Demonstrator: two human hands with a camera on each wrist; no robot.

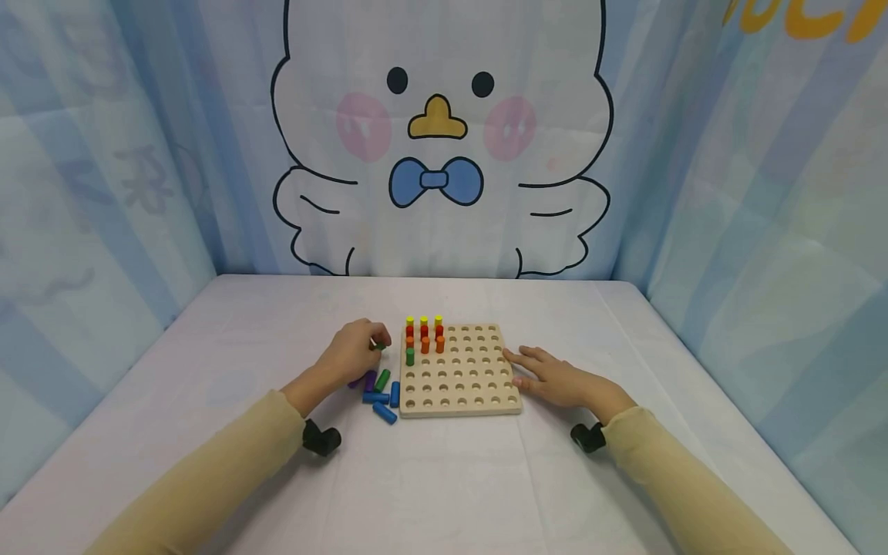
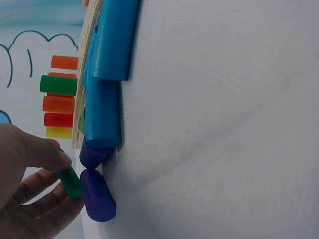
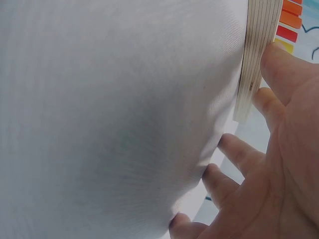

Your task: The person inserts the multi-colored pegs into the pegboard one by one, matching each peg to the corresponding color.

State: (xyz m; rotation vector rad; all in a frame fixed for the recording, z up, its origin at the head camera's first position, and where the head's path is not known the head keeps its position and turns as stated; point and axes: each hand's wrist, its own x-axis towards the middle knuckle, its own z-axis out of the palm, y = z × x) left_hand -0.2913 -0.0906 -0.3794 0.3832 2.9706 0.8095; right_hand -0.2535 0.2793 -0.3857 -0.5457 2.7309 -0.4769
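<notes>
My left hand (image 1: 357, 348) pinches a green peg (image 2: 71, 183) between thumb and fingers, just left of a wooden pegboard (image 1: 461, 389). At the board's back left corner stand short rows of yellow pegs (image 1: 424, 321), red pegs (image 1: 425, 332) and orange pegs (image 1: 425, 345). One green peg (image 1: 410, 357) stands in the left column in front of them. My right hand (image 1: 555, 379) lies at the board's right edge, fingers spread, with thumb and index finger touching the board and the other fingertips on the cloth.
Left of the board lie loose blue pegs (image 1: 385, 413), a loose green peg (image 1: 382, 380) and purple pegs (image 2: 98, 195) close together. A white cloth (image 1: 458, 486) covers the table. Behind it hangs a printed curtain (image 1: 444, 231).
</notes>
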